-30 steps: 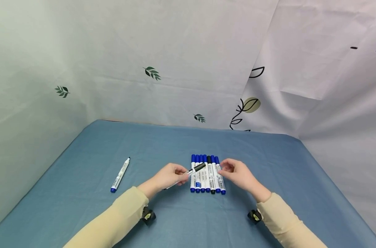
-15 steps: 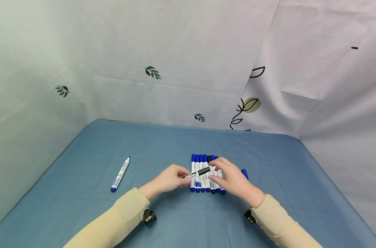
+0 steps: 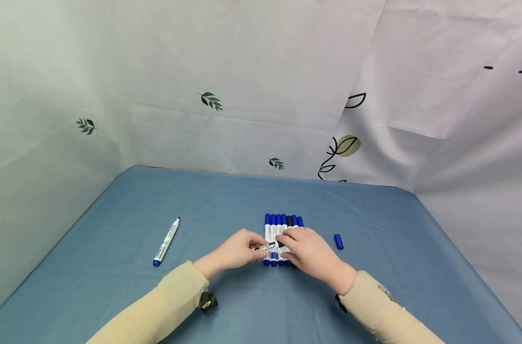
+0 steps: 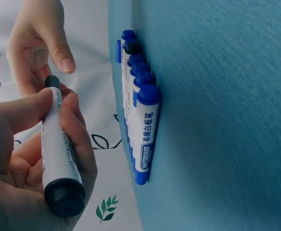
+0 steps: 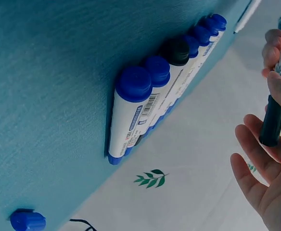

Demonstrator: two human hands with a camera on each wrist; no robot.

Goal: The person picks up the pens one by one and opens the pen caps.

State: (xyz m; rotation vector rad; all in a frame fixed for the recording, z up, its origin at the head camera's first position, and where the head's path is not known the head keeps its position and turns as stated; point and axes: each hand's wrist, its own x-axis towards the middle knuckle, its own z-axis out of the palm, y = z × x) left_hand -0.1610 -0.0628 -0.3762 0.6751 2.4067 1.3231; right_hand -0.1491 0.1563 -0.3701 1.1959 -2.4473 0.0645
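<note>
My left hand [image 3: 239, 247] grips a white whiteboard marker [image 4: 61, 139] with a black cap [image 5: 272, 120], holding it slanted above the row. The left thumb and fingers wrap its barrel in the left wrist view. My right hand [image 3: 310, 251] is at the black cap, its fingers spread behind it and its thumb overlapping the marker in the right wrist view. Below both hands lies a row of whiteboard markers [image 4: 146, 130], side by side, mostly blue-capped with one black-capped. The right hand hides the row's near right part in the head view.
A single marker [image 3: 166, 241] with a blue end and a thin dark tip lies apart on the left. To the right of the row, a loose blue cap [image 3: 338, 241] rests on the blue cloth [image 3: 226, 200]. Pale fabric [image 3: 243, 134] hangs behind the table.
My right hand has moved left to the cap of the held marker, uncovering the loose blue cap on the right. The left hand has shifted slightly right, the marker now flatter.
</note>
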